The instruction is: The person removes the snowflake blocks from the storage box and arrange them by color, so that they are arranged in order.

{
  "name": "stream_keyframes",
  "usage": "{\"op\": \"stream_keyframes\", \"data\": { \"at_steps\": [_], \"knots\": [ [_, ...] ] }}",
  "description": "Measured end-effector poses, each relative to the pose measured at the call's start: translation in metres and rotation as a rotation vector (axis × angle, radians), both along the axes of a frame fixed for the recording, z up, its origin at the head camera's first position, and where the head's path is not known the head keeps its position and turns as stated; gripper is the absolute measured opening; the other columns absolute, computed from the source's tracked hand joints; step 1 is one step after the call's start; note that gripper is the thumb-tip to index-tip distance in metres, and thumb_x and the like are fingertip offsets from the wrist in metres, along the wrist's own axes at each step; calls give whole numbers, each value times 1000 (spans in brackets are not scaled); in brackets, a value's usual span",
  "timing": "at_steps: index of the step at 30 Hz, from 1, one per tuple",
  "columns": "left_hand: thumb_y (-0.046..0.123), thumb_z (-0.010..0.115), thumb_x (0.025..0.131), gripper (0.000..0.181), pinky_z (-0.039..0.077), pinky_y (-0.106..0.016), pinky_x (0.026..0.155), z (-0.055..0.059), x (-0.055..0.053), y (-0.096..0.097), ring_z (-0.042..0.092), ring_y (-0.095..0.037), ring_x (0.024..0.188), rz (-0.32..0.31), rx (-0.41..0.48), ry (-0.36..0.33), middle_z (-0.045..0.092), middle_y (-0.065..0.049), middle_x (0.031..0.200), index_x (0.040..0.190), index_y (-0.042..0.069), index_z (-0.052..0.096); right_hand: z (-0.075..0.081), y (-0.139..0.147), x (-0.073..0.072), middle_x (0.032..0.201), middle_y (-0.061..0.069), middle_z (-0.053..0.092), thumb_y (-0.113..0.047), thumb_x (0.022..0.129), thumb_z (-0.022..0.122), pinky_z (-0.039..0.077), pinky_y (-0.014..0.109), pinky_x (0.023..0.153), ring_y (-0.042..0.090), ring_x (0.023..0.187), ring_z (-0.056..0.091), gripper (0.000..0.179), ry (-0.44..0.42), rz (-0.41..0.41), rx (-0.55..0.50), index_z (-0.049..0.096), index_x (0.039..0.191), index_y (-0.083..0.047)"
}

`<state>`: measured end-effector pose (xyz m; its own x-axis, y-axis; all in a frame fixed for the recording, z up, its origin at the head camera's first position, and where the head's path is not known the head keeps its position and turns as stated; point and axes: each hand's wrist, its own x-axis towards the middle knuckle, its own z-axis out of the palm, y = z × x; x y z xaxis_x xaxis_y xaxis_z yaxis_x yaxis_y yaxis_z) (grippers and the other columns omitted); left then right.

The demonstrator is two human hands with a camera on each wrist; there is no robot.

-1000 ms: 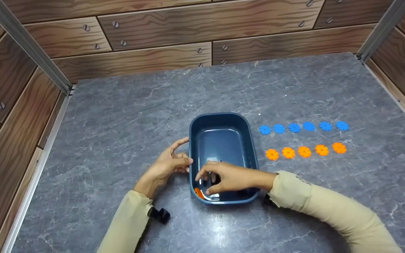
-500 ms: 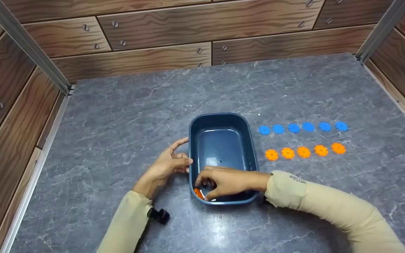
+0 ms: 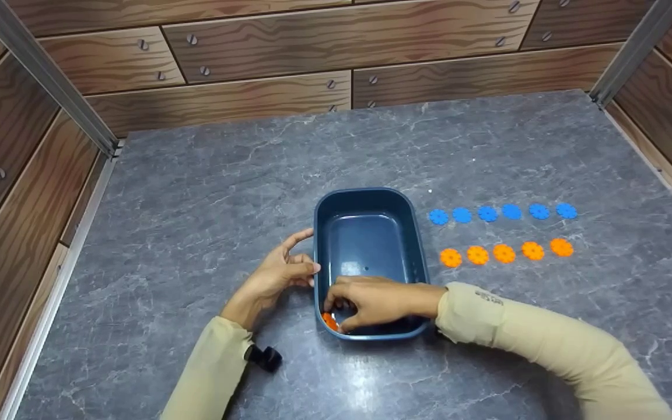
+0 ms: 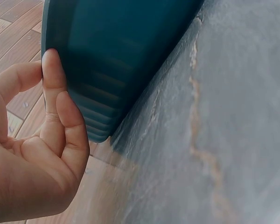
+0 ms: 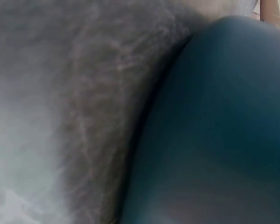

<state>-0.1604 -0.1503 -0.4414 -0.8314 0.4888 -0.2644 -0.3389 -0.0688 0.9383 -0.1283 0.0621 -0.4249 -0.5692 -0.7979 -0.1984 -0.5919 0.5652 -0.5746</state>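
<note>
A dark blue rectangular plastic bin [image 3: 365,239] sits on the table. My left hand [image 3: 275,274] holds it by its left rim; in the left wrist view the fingertips [image 4: 52,65] press the outer wall near the edge. Down inside the bin's near left corner, my right hand [image 3: 371,300] has thumb and forefinger curled at the two ends of an orange flower-shaped disc [image 3: 329,321]. Only part of that disc shows. The right wrist view has just the bin's outer wall [image 5: 214,126] and table, with the hand out of sight.
Right of the bin lie two rows of flat flower-shaped discs: several blue discs [image 3: 487,214] behind, several orange discs [image 3: 504,254] in front. Wood-patterned panels [image 3: 266,52] enclose the grey marbled table [image 3: 225,175]. A black strap piece [image 3: 265,357] sticks out from the left cuff.
My right hand has lowered into the near left corner of the bin, its thumb and forefinger closing in on the orange disc. The left hand and the bin stay put.
</note>
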Motion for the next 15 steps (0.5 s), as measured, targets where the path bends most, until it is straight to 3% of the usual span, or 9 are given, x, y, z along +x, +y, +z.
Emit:
{"op": "stream_keyframes", "data": {
  "at_steps": [15],
  "knots": [
    [-6, 59, 84, 78, 53, -24, 62, 1, 0, 0, 59, -9, 56, 3, 12, -10, 62, 3, 67, 151, 10, 24, -3, -2, 2, 98, -5, 58, -30, 85, 70, 44, 23, 74, 7, 85, 52, 26, 78, 14, 72, 65, 108, -19]
  ]
}}
